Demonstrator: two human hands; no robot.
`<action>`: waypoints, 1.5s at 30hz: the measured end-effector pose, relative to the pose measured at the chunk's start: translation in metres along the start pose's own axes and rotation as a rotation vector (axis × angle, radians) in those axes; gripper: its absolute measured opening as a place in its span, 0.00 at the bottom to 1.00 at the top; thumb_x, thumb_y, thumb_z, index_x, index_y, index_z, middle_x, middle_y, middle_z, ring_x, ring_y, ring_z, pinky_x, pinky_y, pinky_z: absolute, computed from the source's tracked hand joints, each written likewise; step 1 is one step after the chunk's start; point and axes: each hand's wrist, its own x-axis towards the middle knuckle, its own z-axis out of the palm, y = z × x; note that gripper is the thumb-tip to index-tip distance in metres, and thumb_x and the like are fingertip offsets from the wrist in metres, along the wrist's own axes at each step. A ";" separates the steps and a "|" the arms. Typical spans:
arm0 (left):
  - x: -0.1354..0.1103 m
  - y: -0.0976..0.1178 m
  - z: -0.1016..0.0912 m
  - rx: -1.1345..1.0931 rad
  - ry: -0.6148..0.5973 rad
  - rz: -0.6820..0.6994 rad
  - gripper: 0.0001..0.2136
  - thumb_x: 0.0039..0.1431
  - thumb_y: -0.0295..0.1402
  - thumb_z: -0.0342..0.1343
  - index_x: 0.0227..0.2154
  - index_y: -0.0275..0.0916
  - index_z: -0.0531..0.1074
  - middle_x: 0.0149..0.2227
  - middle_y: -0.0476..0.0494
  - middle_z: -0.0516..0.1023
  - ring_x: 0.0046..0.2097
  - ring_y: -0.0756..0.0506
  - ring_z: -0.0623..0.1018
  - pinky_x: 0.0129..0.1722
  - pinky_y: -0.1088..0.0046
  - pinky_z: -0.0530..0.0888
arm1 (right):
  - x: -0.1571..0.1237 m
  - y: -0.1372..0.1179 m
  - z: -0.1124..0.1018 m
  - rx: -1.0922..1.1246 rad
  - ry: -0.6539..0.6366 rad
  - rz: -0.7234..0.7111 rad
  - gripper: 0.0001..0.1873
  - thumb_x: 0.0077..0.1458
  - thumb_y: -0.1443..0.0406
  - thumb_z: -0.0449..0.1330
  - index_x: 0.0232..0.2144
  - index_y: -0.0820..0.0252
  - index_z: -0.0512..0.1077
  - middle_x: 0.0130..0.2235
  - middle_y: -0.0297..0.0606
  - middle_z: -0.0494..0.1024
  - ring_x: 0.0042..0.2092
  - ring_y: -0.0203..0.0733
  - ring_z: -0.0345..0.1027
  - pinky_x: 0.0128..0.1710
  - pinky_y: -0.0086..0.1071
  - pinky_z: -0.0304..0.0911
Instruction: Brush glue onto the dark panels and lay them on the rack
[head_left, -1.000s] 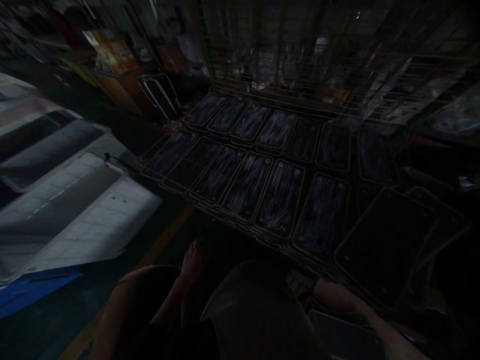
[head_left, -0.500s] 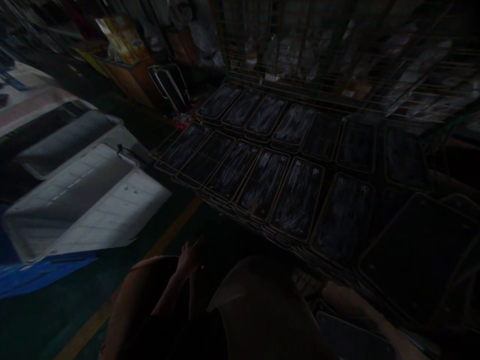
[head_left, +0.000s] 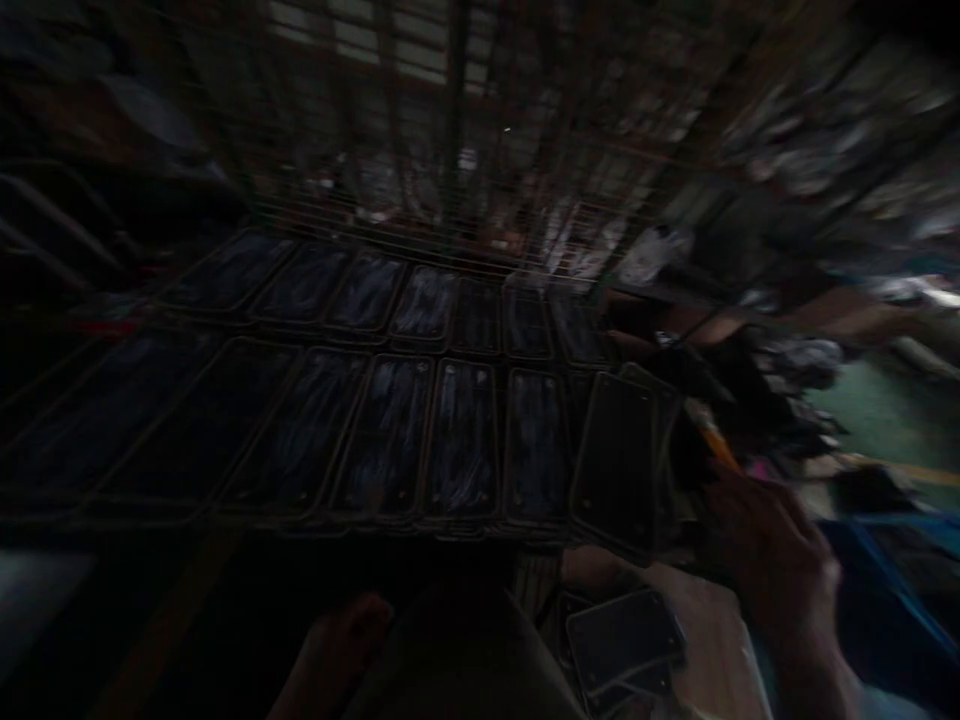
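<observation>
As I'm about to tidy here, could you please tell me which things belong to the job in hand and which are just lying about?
Probably the job's:
- dark panels in two rows
- lower panels
- orange item by the right hand, grip unclear

Probably just nearby:
- blue object, right side
- wire rack behind

The worker's head has turned rightward: the white trays [head_left: 37, 600] have largely left its view, and a blue container [head_left: 862, 585] has entered. The right hand [head_left: 769, 535] now extends beside the dark panels [head_left: 615, 455], near an orange object [head_left: 720, 445], contact indeterminate; the left hand [head_left: 358, 622] appears lower.
</observation>
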 end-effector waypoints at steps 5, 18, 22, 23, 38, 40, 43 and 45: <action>0.016 0.067 0.067 -0.266 -0.536 0.199 0.21 0.60 0.52 0.47 0.32 0.39 0.73 0.23 0.48 0.75 0.25 0.47 0.77 0.25 0.74 0.72 | 0.005 0.024 0.000 0.290 0.074 0.326 0.16 0.64 0.55 0.54 0.47 0.57 0.72 0.34 0.39 0.79 0.34 0.44 0.76 0.35 0.37 0.73; 0.047 0.165 0.140 -0.469 -0.675 0.078 0.25 0.51 0.59 0.51 0.34 0.39 0.62 0.25 0.48 0.76 0.19 0.47 0.77 0.15 0.77 0.69 | 0.071 0.097 0.044 0.099 -0.139 0.067 0.13 0.65 0.59 0.53 0.46 0.57 0.73 0.39 0.38 0.80 0.38 0.44 0.76 0.35 0.30 0.69; 0.052 0.169 0.159 -0.513 -0.667 0.011 0.24 0.51 0.58 0.52 0.30 0.40 0.61 0.23 0.48 0.76 0.20 0.45 0.78 0.15 0.77 0.70 | 0.075 0.106 0.052 0.059 -0.225 0.017 0.12 0.65 0.61 0.52 0.46 0.57 0.72 0.40 0.39 0.80 0.39 0.44 0.76 0.35 0.30 0.67; 0.053 0.170 0.162 -0.518 -0.653 -0.007 0.23 0.51 0.58 0.53 0.29 0.40 0.61 0.22 0.47 0.76 0.20 0.45 0.78 0.15 0.76 0.70 | 0.073 0.106 0.051 0.057 -0.245 0.021 0.12 0.65 0.61 0.52 0.46 0.58 0.71 0.40 0.39 0.80 0.39 0.44 0.76 0.34 0.30 0.66; 0.036 0.176 0.160 -0.765 -0.555 -0.089 0.21 0.51 0.50 0.59 0.36 0.40 0.59 0.24 0.48 0.78 0.24 0.44 0.80 0.22 0.72 0.76 | -0.005 0.024 -0.035 0.183 -0.638 0.023 0.12 0.68 0.63 0.51 0.50 0.55 0.69 0.36 0.35 0.78 0.31 0.36 0.73 0.28 0.28 0.61; 0.038 0.174 0.161 -0.733 -0.564 -0.058 0.20 0.52 0.50 0.58 0.35 0.41 0.59 0.24 0.49 0.77 0.23 0.44 0.80 0.20 0.73 0.75 | -0.012 0.020 -0.042 0.254 -0.684 0.037 0.12 0.67 0.64 0.51 0.51 0.54 0.69 0.39 0.36 0.78 0.33 0.36 0.73 0.30 0.27 0.63; 0.040 0.172 0.163 -0.681 -0.530 0.014 0.19 0.53 0.50 0.57 0.34 0.41 0.59 0.24 0.51 0.76 0.22 0.45 0.79 0.18 0.73 0.75 | -0.018 0.018 -0.049 0.373 -0.713 0.088 0.12 0.67 0.64 0.52 0.50 0.54 0.70 0.41 0.37 0.77 0.35 0.37 0.73 0.32 0.27 0.66; 0.040 0.171 0.163 -0.641 -0.470 0.076 0.18 0.54 0.48 0.57 0.35 0.41 0.60 0.24 0.51 0.75 0.22 0.46 0.79 0.17 0.75 0.73 | -0.017 0.021 -0.048 0.423 -0.710 0.145 0.11 0.66 0.63 0.53 0.49 0.55 0.70 0.36 0.36 0.78 0.33 0.36 0.73 0.30 0.27 0.67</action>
